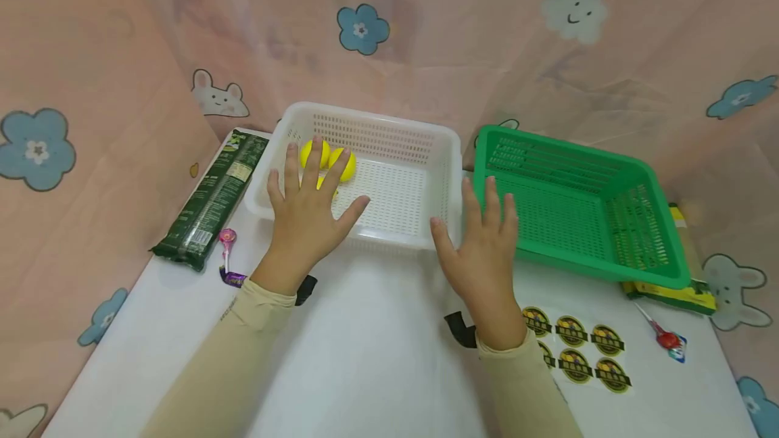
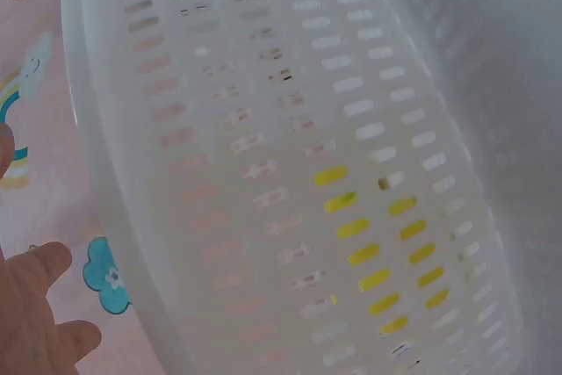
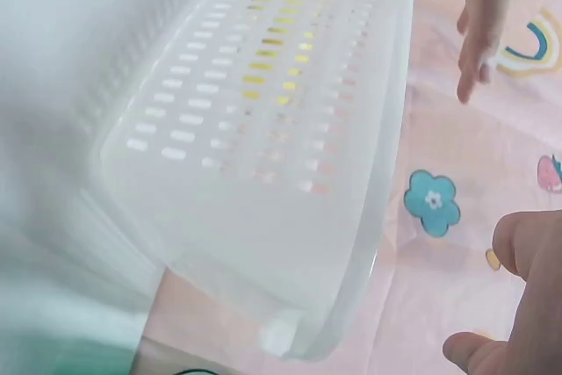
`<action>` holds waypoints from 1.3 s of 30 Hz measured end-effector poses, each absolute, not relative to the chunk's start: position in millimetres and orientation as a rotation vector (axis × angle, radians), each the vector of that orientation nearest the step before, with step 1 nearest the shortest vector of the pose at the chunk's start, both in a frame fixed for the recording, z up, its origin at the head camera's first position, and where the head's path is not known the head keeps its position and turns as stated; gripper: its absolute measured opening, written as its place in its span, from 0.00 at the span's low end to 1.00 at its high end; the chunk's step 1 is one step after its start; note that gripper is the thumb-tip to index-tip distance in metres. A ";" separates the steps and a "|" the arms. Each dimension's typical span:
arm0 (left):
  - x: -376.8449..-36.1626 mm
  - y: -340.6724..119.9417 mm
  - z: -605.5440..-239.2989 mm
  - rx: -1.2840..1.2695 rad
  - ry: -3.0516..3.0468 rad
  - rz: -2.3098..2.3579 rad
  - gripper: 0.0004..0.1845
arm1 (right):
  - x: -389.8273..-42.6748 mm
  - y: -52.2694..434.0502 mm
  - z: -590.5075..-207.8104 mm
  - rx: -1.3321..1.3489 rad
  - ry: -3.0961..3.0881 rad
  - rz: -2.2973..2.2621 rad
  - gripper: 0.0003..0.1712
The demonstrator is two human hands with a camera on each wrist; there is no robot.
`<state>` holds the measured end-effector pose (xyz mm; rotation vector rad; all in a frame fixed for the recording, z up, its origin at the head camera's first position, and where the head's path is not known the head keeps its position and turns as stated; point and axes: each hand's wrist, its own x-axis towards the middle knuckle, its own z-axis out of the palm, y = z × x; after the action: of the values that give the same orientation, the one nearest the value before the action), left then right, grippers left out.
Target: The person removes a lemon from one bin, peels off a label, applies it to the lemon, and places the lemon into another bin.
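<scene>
A white slotted basket (image 1: 389, 181) stands mid-table with yellow balls (image 1: 331, 157) in its far left corner. My left hand (image 1: 310, 201) is spread flat over its near left rim, fingers straight, holding nothing. My right hand (image 1: 481, 235) is open at the basket's near right corner, fingers pointing up the gap beside the green basket (image 1: 578, 208). Whether either hand touches the rim I cannot tell. In the left wrist view the white basket wall (image 2: 263, 164) fills the frame, with the yellow balls (image 2: 378, 243) showing through the slots. The right wrist view shows the white basket (image 3: 263, 129) close up.
A dark green packet (image 1: 209, 201) and a purple lollipop (image 1: 226, 249) lie left of the white basket. Round stickers (image 1: 575, 347), a red lollipop (image 1: 666, 340) and a yellow-green packet (image 1: 675, 293) lie near the green basket. Pink patterned cloth walls the table in.
</scene>
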<state>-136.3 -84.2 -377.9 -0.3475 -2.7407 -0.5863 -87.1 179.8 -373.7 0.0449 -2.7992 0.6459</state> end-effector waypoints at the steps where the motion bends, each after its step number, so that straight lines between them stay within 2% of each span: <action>1: -138.9 -86.4 -375.3 -0.339 -2.753 -0.597 0.42 | -86.9 178.1 -374.4 0.055 -2.800 0.642 0.45; 15: -175.7 -110.9 -348.0 -0.361 -3.027 -0.550 0.43 | -82.2 145.3 -388.8 0.150 -2.854 0.589 0.44; 26: -211.5 -111.1 -337.9 -0.479 -3.436 -0.491 0.35 | -78.5 135.9 -390.7 -0.013 -2.948 0.668 0.42; 32: -217.3 -112.6 -337.5 -0.451 -3.547 -0.608 0.34 | -78.5 133.0 -388.9 -0.053 -2.963 0.691 0.35; 39: -232.5 -109.7 -325.8 -0.596 -3.618 -0.396 0.35 | -79.1 133.7 -384.9 -0.071 -2.969 0.705 0.24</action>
<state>-232.5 -109.7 -325.8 -0.5961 -3.6184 -0.3963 -79.1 133.7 -384.9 -0.0707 -2.9692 0.7053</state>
